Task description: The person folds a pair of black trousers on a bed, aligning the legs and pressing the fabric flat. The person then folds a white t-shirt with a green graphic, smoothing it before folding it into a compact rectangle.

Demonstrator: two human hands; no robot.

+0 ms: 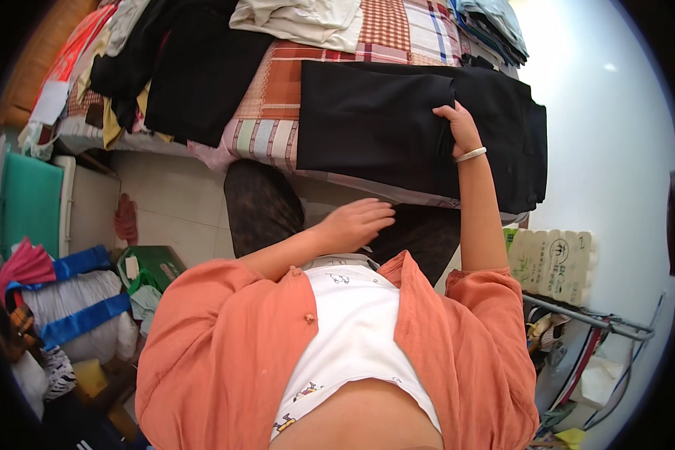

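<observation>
Black folded trousers (377, 121) lie across the near edge of the bed, with the waistband end towards the right. My right hand (462, 126), a pale bangle on its wrist, grips the folded-over hem in the middle of them; some of its fingers are hidden by the cloth. Above my lap hovers my left hand (360, 222), holding nothing, its fingers stretched out and pointing right, just short of the bed's edge.
The bed has a patchwork cover (284, 79). More black garments (202, 79) lie at its left, a cream garment (304, 22) at the back, a folded clothes stack (492, 28) at back right. Wrapped paper rolls (551, 264) rest by the right wall; a green-lidded box (31, 197) stands left.
</observation>
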